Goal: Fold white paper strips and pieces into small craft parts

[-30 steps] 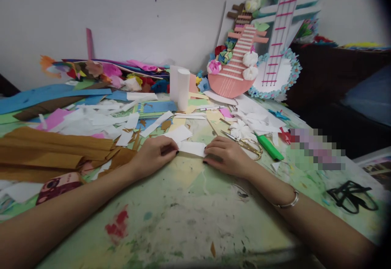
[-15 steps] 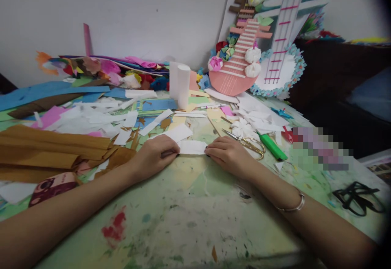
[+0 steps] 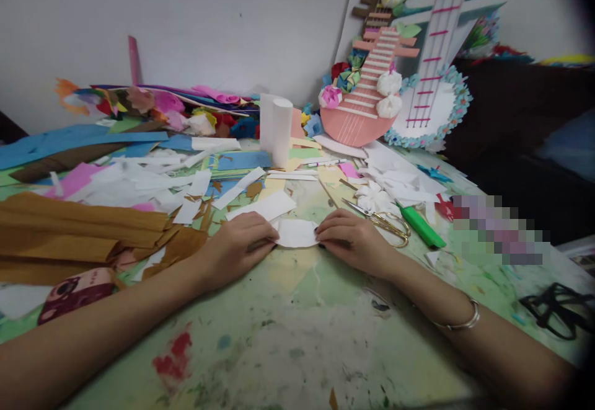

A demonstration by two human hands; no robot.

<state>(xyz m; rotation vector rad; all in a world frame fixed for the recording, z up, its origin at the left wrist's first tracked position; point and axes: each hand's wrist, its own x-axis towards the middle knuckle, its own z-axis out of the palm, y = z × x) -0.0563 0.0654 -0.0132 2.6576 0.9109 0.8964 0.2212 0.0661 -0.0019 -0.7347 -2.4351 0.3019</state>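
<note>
Small white paper strip (image 3: 297, 234) – left hand (image 3: 244, 240) and right hand (image 3: 349, 238) are pinching opposite ends; gold-handled metal scissors (image 3: 371, 214) – lying just beyond the right hand.

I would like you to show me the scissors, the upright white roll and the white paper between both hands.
Scissors (image 3: 370, 214): head view, near the pivot.
Upright white roll (image 3: 281, 132): head view, middle of its side.
White paper (image 3: 298, 234): head view, its centre.

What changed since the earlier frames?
The white paper strip now bows along its near edge, which looked straighter before. Left hand and right hand still hold its ends; nothing let go. Scissors and white roll stayed put; view shifted slightly.
</note>
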